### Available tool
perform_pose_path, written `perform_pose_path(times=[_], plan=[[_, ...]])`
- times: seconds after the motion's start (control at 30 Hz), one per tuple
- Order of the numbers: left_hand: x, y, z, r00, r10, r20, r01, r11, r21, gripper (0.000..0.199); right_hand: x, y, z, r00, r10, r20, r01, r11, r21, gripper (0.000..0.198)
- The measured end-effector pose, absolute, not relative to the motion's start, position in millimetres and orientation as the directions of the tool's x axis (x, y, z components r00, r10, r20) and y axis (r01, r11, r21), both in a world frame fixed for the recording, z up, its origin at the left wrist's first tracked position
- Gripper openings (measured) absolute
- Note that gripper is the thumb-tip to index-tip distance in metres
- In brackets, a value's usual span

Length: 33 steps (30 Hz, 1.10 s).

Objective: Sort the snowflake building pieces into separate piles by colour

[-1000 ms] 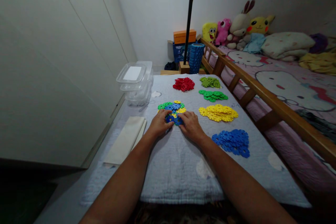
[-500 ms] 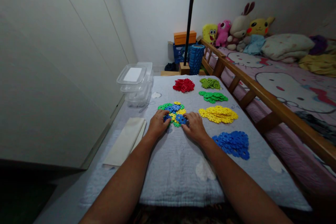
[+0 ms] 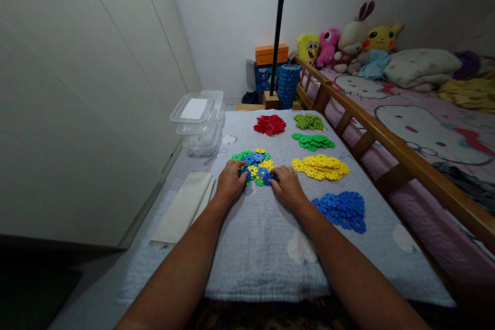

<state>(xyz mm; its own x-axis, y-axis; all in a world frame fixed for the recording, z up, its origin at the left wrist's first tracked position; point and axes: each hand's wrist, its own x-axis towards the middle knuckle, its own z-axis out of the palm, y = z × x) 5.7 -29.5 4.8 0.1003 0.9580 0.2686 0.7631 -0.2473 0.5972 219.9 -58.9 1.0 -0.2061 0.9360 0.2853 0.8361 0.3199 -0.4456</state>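
Note:
A mixed pile of snowflake discs [image 3: 253, 170] in blue, yellow and green lies mid-table. At its left edge my left hand [image 3: 231, 181] is closed, thumb and fingers around a blue snowflake disc [image 3: 245, 172]. From the other side my right hand [image 3: 286, 184] pinches another blue disc [image 3: 270, 178] at the pile's right edge. The curled fingers partly cover both discs. Sorted heaps lie beyond and to the right: red discs [image 3: 269, 125], light green discs [image 3: 309, 122], green discs [image 3: 312, 141], yellow discs [image 3: 320, 166] and blue discs [image 3: 344, 210].
Clear plastic boxes [image 3: 199, 126] are stacked at the table's far left. A folded cream cloth [image 3: 183, 209] lies nearer, beside my left forearm. The bed's wooden rail [image 3: 367, 121] runs along the right side. A black pole [image 3: 277, 31] stands behind the table.
My right thumb and fingers have shifted slightly at the blue disc, which now shows more between them. My left hand stays almost where it was. The whole view has moved a little.

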Motion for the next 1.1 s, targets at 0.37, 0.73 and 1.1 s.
perform_pose_path(times=[0.37,0.73,1.1], plan=[[3.5,-28.9,7.0,0.072,0.966,0.249,0.798,-0.206,0.567,0.023,246.5,-54.3,24.1,-0.011,0.925,0.381,0.68,0.286,-0.675,0.012],[2.4,-27.5,6.3,0.066,0.969,0.238,0.802,-0.193,0.566,0.027,343.8,-51.7,50.0,0.347,0.896,0.278,0.585,0.025,-0.81,0.028],[1.8,-27.4,6.1,0.088,0.968,0.235,0.801,-0.209,0.561,0.025,394.0,-100.1,64.5,0.169,0.986,-0.004,0.623,-0.11,-0.775,0.026]])
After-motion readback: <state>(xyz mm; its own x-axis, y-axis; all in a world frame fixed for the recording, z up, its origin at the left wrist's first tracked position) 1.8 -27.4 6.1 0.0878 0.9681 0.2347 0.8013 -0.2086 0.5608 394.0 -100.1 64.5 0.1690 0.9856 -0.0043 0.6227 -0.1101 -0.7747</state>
